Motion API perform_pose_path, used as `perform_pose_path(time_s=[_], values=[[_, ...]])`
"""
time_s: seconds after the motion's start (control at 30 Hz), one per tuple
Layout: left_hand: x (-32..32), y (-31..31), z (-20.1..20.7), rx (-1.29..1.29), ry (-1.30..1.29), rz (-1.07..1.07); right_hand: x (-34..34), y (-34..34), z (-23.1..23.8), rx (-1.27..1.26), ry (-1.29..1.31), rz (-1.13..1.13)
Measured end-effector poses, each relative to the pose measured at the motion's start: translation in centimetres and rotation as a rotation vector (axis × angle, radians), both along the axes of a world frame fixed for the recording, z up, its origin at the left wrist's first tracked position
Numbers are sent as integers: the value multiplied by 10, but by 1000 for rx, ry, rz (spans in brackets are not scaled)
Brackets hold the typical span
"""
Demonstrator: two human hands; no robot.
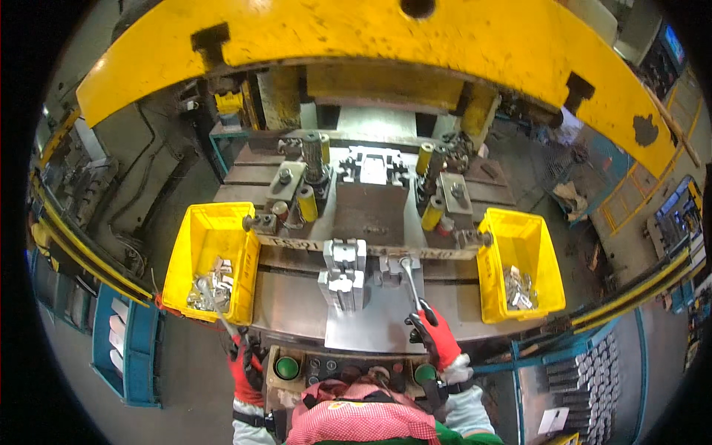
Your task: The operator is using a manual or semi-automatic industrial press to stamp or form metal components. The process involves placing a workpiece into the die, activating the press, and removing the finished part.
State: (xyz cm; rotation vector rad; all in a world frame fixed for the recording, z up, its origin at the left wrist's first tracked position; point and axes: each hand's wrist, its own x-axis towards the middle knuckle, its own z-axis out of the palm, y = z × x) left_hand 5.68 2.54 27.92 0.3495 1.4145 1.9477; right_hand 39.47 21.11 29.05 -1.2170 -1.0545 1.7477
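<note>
My right hand [437, 337], in a red and black glove, is closed round a slim metal rod [413, 288] with a round tip. That tip is at a small grey metal block [389, 268] by the front of the press die [371, 204]. In the same kind of glove, my left hand [246, 365] grips another slim rod [221, 314]. Its far end overlaps the small metal pieces [219, 285] in the left yellow bin [176, 267]; contact cannot be made out. Stacked metal parts [343, 274] stand between the two rods on the metal plate [297, 300].
A yellow bin [545, 256] with metal pieces stands at the right. The yellow press beam [386, 37] spans overhead. Green buttons [287, 368] sit on the control box before me. Rows of metal parts [586, 382] lie on the lower right rack.
</note>
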Motion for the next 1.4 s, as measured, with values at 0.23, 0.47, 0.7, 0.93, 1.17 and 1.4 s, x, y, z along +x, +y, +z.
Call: perform_pose_path(time_s=[0.23,0.47,0.7,0.93,1.17,1.4], values=[[-4,-11,-21,-59,-118,189,-74,128,62,459,-48,-28],[-30,-50,-66,-201,-150,428,-147,195,88,259,-316,115],[-23,-62,-120,-377,-151,364,-109,206,46,472,-99,-15],[-27,-78,-233,-616,-202,199,39,24,15,597,-169,-753],[-29,-52,-256,-776,-57,112,189,-107,-203,9,-316,-919],[-36,-37,-256,-942,105,-20,130,-112,-258,-238,-1009,-386]])
